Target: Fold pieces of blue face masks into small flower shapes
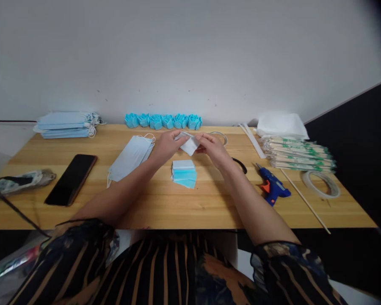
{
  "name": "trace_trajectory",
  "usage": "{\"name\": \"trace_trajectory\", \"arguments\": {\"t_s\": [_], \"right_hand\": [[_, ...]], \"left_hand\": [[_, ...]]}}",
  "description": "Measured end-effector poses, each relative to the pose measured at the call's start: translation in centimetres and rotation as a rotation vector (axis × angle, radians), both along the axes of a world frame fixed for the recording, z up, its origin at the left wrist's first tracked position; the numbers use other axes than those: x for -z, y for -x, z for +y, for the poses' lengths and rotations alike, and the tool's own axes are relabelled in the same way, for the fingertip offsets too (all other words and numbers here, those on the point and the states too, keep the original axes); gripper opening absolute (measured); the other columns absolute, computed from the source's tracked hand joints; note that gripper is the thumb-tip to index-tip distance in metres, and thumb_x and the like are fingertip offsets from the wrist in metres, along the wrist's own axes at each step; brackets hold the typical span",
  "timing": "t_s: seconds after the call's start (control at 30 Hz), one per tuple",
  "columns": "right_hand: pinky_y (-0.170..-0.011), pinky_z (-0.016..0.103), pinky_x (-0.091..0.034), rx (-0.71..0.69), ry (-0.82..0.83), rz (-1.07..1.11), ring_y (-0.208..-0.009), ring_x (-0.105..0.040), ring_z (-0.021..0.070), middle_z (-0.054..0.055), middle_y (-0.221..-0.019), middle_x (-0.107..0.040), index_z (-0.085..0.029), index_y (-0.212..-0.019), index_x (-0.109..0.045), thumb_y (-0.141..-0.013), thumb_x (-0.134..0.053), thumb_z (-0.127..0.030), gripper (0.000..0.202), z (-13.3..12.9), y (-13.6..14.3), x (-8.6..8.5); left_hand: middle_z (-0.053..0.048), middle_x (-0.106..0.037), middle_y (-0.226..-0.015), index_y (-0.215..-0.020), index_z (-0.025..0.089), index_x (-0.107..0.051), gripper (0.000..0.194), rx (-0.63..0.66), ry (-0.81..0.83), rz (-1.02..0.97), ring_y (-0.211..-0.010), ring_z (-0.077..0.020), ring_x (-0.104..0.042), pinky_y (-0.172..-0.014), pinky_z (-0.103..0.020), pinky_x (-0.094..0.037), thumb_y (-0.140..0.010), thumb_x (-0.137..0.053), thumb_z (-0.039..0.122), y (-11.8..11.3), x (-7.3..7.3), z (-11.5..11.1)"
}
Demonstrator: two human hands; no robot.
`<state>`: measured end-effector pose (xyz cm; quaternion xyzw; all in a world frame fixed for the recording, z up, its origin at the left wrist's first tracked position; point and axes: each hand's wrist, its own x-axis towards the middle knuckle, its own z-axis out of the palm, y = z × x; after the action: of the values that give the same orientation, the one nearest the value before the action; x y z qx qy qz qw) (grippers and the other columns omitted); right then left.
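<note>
Both hands hold a small white piece of mask fabric (189,146) above the middle of the table. Its left upper edge is pinched between the thumb and fingers of my left hand (169,145). On the other side, my right hand (211,146) grips the right corner, so the piece hangs to a point between them. Just below lies a small fanned pile of blue and white cut mask pieces (184,173). Whole face masks (131,157) with ear loops rest beside my left forearm. A row of several blue folded fabric flowers (163,121) stands along the wall.
At the left are a stack of masks (65,125), a phone (71,180) and a power strip (22,182) with a black cable. To the right lie a blue glue gun (273,185), wrapped chopsticks (300,154), a tape roll (321,184) and a thin stick (305,200).
</note>
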<state>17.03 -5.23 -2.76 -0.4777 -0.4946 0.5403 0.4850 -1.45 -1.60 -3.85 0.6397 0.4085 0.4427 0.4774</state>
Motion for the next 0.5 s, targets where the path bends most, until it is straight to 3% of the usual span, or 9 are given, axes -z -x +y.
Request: {"name": "trace_trajectory", "arguments": {"t_s": [0.1, 0.27, 0.4, 0.5], "right_hand": [[-0.069, 0.028, -0.051, -0.03, -0.064, -0.069, -0.071, -0.059, 0.0133, -0.001, -0.075, -0.066, -0.02, -0.079, -0.067, -0.067, -0.084, -0.055, 0.041, 0.4, 0.1, 0.4], [-0.07, 0.03, -0.052, 0.108, -0.085, -0.037, -0.067, -0.055, 0.0138, -0.003, -0.068, -0.059, -0.022, -0.08, -0.062, -0.066, -0.083, -0.062, 0.047, 0.9, 0.5, 1.9], [-0.074, 0.03, -0.053, 0.179, -0.049, 0.057, -0.07, -0.055, 0.0137, -0.004, -0.07, -0.056, -0.023, -0.085, -0.061, -0.066, -0.082, -0.065, 0.051, 0.6, 1.1, 3.0], [-0.072, 0.028, -0.05, 0.17, -0.06, 0.049, -0.073, -0.054, 0.014, -0.003, -0.077, -0.059, -0.022, -0.088, -0.061, -0.071, -0.077, -0.067, 0.05, 0.2, 1.3, 3.3]], "left_hand": [[0.0, -0.067, -0.072, -0.084, 0.017, -0.072, 0.026, 0.026, -0.001, 0.06, -0.062, -0.0129, -0.057, -0.053, -0.024, -0.041, -0.078, -0.076, 0.042, 0.3, 0.2, 0.3], [0.001, -0.068, -0.078, -0.108, 0.018, -0.067, 0.05, 0.068, 0.204, -0.227, -0.062, -0.0117, -0.059, -0.057, -0.025, -0.045, -0.068, -0.086, 0.041, -0.3, 1.2, 0.2], [-0.001, -0.068, -0.077, -0.089, 0.018, -0.065, 0.04, 0.067, 0.301, -0.33, -0.063, -0.0118, -0.058, -0.059, -0.026, -0.045, -0.07, -0.084, 0.048, -0.7, 1.9, 0.0], [0.0, -0.063, -0.068, -0.076, 0.019, -0.062, 0.036, 0.002, 0.194, -0.216, -0.059, -0.0127, -0.055, -0.059, -0.028, -0.043, -0.081, -0.075, 0.052, -0.4, 1.9, -0.5]]}}
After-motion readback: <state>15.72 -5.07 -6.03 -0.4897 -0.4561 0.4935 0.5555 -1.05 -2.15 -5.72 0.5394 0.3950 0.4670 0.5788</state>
